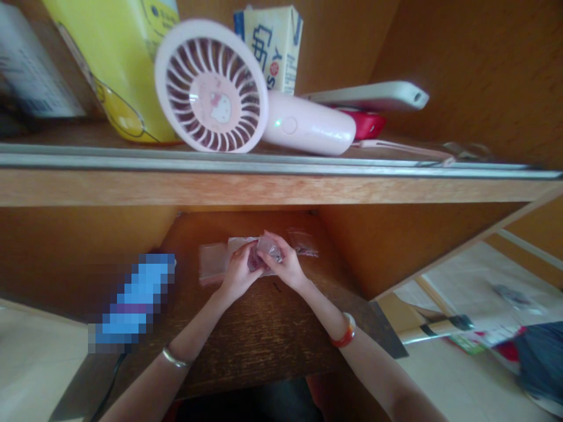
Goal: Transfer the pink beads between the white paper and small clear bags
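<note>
Both hands meet over the wooden desk, around a small clear plastic bag (269,247). My left hand (241,271) has its fingers and thumb closed on the bag's left side. My right hand (288,264) pinches the same bag from the right, thumb across its front. What is inside the bag is too small to make out. Beneath the hands lies a white sheet or packet (235,243). Flat clear bags rest on either side, one at the left (212,262) and another at the right (303,241).
Above the hands, a shelf edge (281,189) spans the view. It carries a pink fan (215,88), a yellow container (127,76), a drink carton (275,47) and a white device (373,95). A blurred-out blue screen (136,299) stands at the left.
</note>
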Demonstrator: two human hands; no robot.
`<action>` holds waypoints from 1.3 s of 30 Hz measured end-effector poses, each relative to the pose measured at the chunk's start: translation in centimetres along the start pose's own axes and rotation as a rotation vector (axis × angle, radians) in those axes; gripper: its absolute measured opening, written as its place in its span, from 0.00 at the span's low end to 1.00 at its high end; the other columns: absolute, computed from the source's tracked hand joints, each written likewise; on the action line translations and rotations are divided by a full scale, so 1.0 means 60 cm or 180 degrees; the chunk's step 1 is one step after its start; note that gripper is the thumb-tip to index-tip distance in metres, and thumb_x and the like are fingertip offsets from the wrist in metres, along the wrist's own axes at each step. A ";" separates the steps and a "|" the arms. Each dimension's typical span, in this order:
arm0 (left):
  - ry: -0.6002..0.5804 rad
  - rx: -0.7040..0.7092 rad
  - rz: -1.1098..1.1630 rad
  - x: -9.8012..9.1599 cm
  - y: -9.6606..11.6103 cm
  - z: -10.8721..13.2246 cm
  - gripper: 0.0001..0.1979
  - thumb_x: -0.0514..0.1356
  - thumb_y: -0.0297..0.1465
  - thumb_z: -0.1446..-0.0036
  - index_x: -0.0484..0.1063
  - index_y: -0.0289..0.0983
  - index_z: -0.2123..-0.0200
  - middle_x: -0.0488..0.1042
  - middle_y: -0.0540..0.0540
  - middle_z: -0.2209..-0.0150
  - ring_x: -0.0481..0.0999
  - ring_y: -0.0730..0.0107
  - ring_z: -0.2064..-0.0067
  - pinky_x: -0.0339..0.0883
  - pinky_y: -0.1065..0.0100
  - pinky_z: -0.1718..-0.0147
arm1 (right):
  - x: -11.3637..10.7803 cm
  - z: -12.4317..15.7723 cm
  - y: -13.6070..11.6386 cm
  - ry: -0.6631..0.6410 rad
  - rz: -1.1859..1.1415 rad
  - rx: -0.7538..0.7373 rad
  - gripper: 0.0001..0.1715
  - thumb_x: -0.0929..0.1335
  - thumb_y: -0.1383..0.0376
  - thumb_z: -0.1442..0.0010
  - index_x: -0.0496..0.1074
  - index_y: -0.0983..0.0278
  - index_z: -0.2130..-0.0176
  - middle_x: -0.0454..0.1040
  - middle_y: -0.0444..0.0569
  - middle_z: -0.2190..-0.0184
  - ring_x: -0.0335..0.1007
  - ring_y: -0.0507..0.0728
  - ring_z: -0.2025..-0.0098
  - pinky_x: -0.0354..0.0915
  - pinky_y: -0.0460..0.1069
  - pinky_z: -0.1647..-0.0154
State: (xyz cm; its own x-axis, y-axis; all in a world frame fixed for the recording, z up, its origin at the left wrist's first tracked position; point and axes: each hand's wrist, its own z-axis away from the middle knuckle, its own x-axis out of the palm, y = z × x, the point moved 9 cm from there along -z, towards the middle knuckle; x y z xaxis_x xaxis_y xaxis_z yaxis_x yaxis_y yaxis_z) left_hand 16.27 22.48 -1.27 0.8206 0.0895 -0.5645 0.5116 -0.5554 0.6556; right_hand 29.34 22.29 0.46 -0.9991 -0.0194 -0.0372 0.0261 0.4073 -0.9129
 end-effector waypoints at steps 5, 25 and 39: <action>0.0182 -0.0108 -0.0088 -0.007 -0.001 0.004 0.27 0.65 0.32 0.49 0.61 0.36 0.46 0.71 0.36 0.47 0.71 0.52 0.46 0.63 0.50 0.46 | -0.021 -0.003 0.030 0.0400 -0.0181 0.0410 0.18 0.72 0.57 0.47 0.76 0.58 0.55 0.78 0.48 0.60 0.74 0.56 0.62 0.68 0.52 0.56; 0.0430 -0.1188 0.1591 -0.019 -0.025 0.006 0.13 0.62 0.42 0.48 0.69 0.37 0.72 0.75 0.49 0.74 0.77 0.67 0.71 0.70 0.70 0.71 | -0.050 -0.002 0.087 0.1172 -0.1597 0.1249 0.18 0.76 0.55 0.59 0.75 0.63 0.69 0.77 0.46 0.68 0.73 0.54 0.68 0.69 0.50 0.65; 0.0289 -0.1226 0.1664 -0.023 -0.028 0.003 0.13 0.60 0.42 0.45 0.68 0.38 0.71 0.73 0.52 0.76 0.75 0.70 0.72 0.66 0.73 0.73 | -0.007 0.006 0.072 0.0313 -0.1410 0.1539 0.17 0.75 0.54 0.54 0.80 0.62 0.66 0.79 0.49 0.69 0.76 0.57 0.69 0.71 0.51 0.68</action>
State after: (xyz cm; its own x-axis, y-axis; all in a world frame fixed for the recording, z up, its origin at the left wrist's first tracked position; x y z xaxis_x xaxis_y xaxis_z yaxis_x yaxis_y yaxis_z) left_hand 14.22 23.13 -1.69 0.9955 -0.0332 -0.0891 0.0802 -0.2102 0.9744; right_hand 29.90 23.74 -3.59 -0.9165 0.0020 0.4000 -0.3990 -0.0762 -0.9138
